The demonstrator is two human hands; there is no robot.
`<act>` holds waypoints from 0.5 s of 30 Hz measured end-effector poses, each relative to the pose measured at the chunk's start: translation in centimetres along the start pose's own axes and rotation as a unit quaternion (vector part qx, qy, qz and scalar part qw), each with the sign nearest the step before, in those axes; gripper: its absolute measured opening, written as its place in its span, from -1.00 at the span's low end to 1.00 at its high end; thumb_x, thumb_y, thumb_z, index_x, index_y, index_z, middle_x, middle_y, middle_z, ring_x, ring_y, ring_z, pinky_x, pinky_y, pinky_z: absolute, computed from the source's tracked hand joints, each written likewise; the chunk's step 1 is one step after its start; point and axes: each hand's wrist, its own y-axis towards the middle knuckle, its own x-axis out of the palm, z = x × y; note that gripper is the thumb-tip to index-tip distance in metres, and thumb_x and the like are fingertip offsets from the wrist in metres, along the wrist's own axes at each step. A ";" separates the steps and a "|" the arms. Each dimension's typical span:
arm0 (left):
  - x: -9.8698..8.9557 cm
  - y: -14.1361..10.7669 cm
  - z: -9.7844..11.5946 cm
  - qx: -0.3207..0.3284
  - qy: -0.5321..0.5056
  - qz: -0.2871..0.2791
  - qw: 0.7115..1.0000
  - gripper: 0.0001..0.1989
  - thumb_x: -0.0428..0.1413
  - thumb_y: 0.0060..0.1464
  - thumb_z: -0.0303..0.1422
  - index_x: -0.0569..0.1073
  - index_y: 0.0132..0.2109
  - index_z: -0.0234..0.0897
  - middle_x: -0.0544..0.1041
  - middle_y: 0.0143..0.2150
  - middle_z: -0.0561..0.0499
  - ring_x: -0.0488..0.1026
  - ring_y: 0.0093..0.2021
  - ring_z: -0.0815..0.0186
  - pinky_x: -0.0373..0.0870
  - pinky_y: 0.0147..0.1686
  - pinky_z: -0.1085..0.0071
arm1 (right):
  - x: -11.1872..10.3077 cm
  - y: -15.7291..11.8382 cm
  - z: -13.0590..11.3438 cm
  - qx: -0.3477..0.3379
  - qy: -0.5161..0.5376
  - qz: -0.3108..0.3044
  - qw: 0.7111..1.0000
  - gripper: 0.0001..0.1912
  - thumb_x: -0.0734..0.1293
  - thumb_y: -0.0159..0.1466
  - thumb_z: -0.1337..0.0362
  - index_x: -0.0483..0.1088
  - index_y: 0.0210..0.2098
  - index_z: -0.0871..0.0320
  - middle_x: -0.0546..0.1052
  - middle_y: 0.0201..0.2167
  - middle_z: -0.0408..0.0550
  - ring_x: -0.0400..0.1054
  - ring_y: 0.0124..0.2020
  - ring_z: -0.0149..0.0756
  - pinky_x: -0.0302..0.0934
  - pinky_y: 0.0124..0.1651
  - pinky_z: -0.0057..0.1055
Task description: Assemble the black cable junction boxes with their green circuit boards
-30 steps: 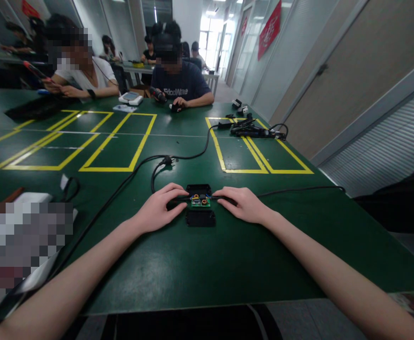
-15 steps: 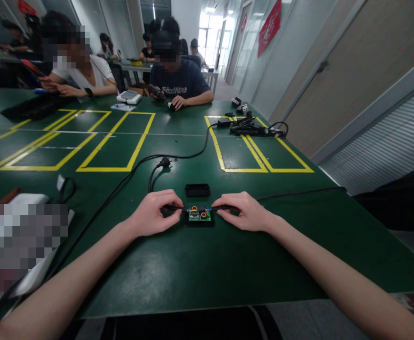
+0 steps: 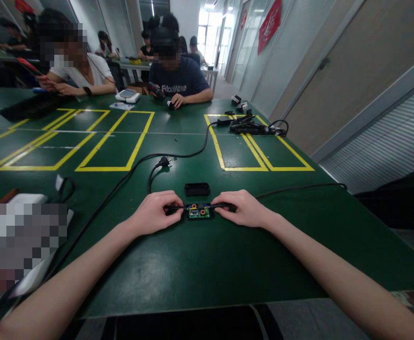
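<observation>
A green circuit board (image 3: 199, 212) with copper coils and thin wires lies in a small black case (image 3: 212, 213) on the green table. My left hand (image 3: 159, 211) pinches the black cable (image 3: 173, 208) at the case's left end. On the other side, my right hand (image 3: 238, 208) is closed on a second black cable (image 3: 224, 205), close to the case's right end. Just beyond the case sits a black cover (image 3: 197, 189), its hollow side up. A black plug (image 3: 164, 162) rests behind my left hand.
Bundled black cables (image 3: 247, 125) lie at the back right, over yellow tape outlines. A long cord (image 3: 118, 184) crosses the table on the left, near a blurred white object (image 3: 33, 200). Two people sit across the table, one holding a power tool (image 3: 156, 90).
The board sits lower within the black case, and the case has shifted slightly away from me. My right hand has moved slightly left. Both hands keep their hold on the cables.
</observation>
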 end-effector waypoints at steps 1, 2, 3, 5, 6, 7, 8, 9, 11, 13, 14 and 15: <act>0.1 0.0 -0.1 -0.001 0.001 0.001 1.000 -0.87 0.14 0.19 -0.36 0.58 -0.26 -0.28 0.55 -0.35 0.03 0.45 -0.41 0.40 0.31 -0.45 0.54 | 0.0 0.0 0.1 0.004 0.001 0.003 1.000 -0.83 0.32 0.40 0.29 0.54 -0.11 0.17 0.62 -0.32 -0.07 0.45 -0.45 -0.39 0.27 -0.34 -0.46; 0.1 0.0 -0.1 -0.001 0.000 0.002 1.000 -0.86 0.14 0.20 -0.35 0.59 -0.25 -0.28 0.56 -0.34 0.03 0.46 -0.40 0.40 0.32 -0.45 0.54 | 0.0 0.0 0.2 0.007 0.002 0.004 1.000 -0.84 0.32 0.40 0.29 0.54 -0.11 0.17 0.63 -0.32 -0.06 0.46 -0.44 -0.39 0.27 -0.34 -0.46; 0.1 0.0 -0.1 0.000 -0.002 0.003 1.000 -0.86 0.14 0.20 -0.35 0.59 -0.24 -0.28 0.57 -0.33 0.02 0.47 -0.40 0.40 0.32 -0.45 0.54 | 0.0 0.0 0.2 0.008 0.004 0.004 1.000 -0.84 0.33 0.40 0.29 0.55 -0.11 0.17 0.63 -0.31 -0.06 0.47 -0.43 -0.38 0.28 -0.33 -0.46; 0.1 0.0 0.1 0.004 -0.007 0.003 1.000 -0.85 0.14 0.22 -0.35 0.59 -0.22 -0.28 0.57 -0.32 0.01 0.47 -0.39 0.40 0.33 -0.45 0.54 | -0.1 0.0 0.4 0.005 0.007 0.004 1.000 -0.85 0.34 0.40 0.28 0.55 -0.12 0.17 0.63 -0.30 -0.05 0.49 -0.39 -0.36 0.31 -0.30 -0.44; 0.1 0.0 0.2 0.007 -0.009 0.003 1.000 -0.85 0.13 0.23 -0.35 0.59 -0.22 -0.28 0.58 -0.32 0.01 0.47 -0.40 0.39 0.33 -0.45 0.54 | -0.1 0.0 0.5 0.001 0.008 0.005 1.000 -0.86 0.36 0.39 0.27 0.55 -0.13 0.16 0.64 -0.29 -0.05 0.50 -0.37 -0.34 0.32 -0.28 -0.43; 0.1 -0.1 0.3 0.009 -0.012 0.002 1.000 -0.85 0.13 0.23 -0.35 0.59 -0.22 -0.28 0.58 -0.31 0.01 0.47 -0.40 0.39 0.34 -0.45 0.53 | -0.2 0.0 0.6 -0.004 0.009 0.006 1.000 -0.86 0.38 0.37 0.27 0.55 -0.13 0.16 0.64 -0.29 -0.05 0.51 -0.35 -0.33 0.33 -0.27 -0.43; 0.1 -0.1 0.4 0.010 -0.014 0.001 1.000 -0.84 0.13 0.23 -0.35 0.59 -0.21 -0.28 0.58 -0.31 0.00 0.47 -0.40 0.39 0.34 -0.45 0.53 | -0.2 -0.1 0.7 -0.010 0.011 0.006 1.000 -0.87 0.40 0.36 0.26 0.55 -0.14 0.16 0.64 -0.29 -0.05 0.52 -0.34 -0.32 0.34 -0.27 -0.42; 0.1 -0.1 0.5 0.011 -0.015 0.000 1.000 -0.84 0.12 0.24 -0.35 0.59 -0.21 -0.28 0.58 -0.31 0.00 0.47 -0.40 0.39 0.34 -0.45 0.53 | -0.2 -0.1 0.7 -0.015 0.013 0.006 1.000 -0.86 0.42 0.34 0.25 0.55 -0.14 0.16 0.63 -0.29 -0.05 0.52 -0.33 -0.32 0.34 -0.26 -0.42; 0.1 -0.1 0.5 0.011 -0.017 -0.002 1.000 -0.84 0.12 0.24 -0.35 0.59 -0.21 -0.28 0.58 -0.30 0.00 0.47 -0.40 0.39 0.34 -0.45 0.52 | -0.2 -0.1 0.8 -0.022 0.016 0.006 1.000 -0.84 0.44 0.33 0.23 0.56 -0.14 0.16 0.63 -0.30 -0.05 0.52 -0.33 -0.32 0.35 -0.26 -0.42; 0.1 -0.1 0.5 0.007 -0.019 -0.008 1.000 -0.84 0.12 0.24 -0.35 0.59 -0.21 -0.27 0.59 -0.29 0.00 0.47 -0.40 0.39 0.35 -0.44 0.52 | -0.1 -0.2 0.9 -0.024 0.017 0.006 1.000 -0.83 0.44 0.35 0.20 0.56 -0.13 0.16 0.63 -0.30 -0.05 0.52 -0.34 -0.31 0.35 -0.25 -0.41; 0.1 -0.1 0.5 0.003 -0.019 -0.010 1.000 -0.84 0.12 0.24 -0.34 0.59 -0.22 -0.27 0.59 -0.29 0.00 0.47 -0.40 0.39 0.34 -0.44 0.52 | -0.1 -0.2 1.0 -0.026 0.016 0.006 1.000 -0.82 0.44 0.35 0.19 0.56 -0.13 0.16 0.63 -0.30 -0.04 0.52 -0.34 -0.31 0.35 -0.25 -0.41; 0.1 -0.1 0.4 -0.002 -0.019 -0.012 1.000 -0.84 0.13 0.24 -0.34 0.59 -0.22 -0.27 0.59 -0.30 0.01 0.47 -0.40 0.39 0.34 -0.44 0.52 | 0.0 -0.2 1.1 -0.028 0.015 0.007 0.999 -0.81 0.44 0.36 0.18 0.56 -0.13 0.16 0.63 -0.30 -0.04 0.52 -0.34 -0.31 0.35 -0.25 -0.41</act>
